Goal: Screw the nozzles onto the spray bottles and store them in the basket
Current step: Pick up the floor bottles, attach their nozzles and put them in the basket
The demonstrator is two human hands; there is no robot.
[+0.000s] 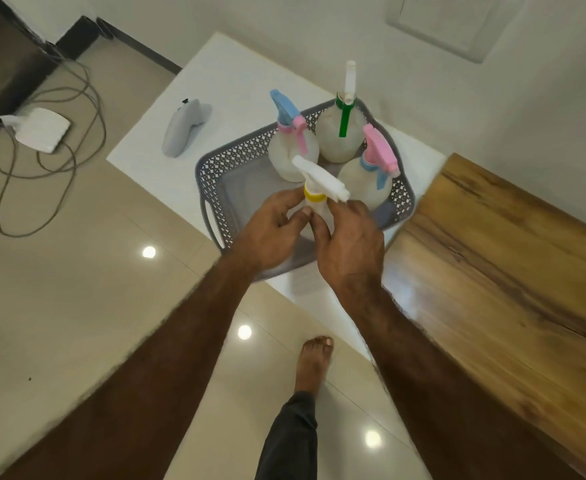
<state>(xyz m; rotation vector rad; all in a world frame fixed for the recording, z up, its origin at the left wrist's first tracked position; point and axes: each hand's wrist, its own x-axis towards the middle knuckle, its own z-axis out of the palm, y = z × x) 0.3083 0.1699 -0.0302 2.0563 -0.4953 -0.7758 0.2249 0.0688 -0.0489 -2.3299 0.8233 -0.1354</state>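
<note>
Both hands, left hand [271,230] and right hand [350,244], clasp a translucent bottle [314,211]. Beyond them: glossy white table [236,74], perforated grey basket [215,171]. Shiny beige tiles [77,289] lie below.

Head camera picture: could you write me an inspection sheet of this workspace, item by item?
Surface: white table, with a wooden top beside it.
Job's things: grey basket holds three bottles with nozzles on: blue-pink, green, pink-blue. A fourth, the white-yellow bottle, is held over the basket.
Clutter: grey object lying on the table.
Hands: left hand and right hand both grip the white-yellow bottle.
Cables: loose cable looped on the floor, near a white box.
Surroundings: glossy tiled floor, white wall; the person's bare foot shows below.
</note>
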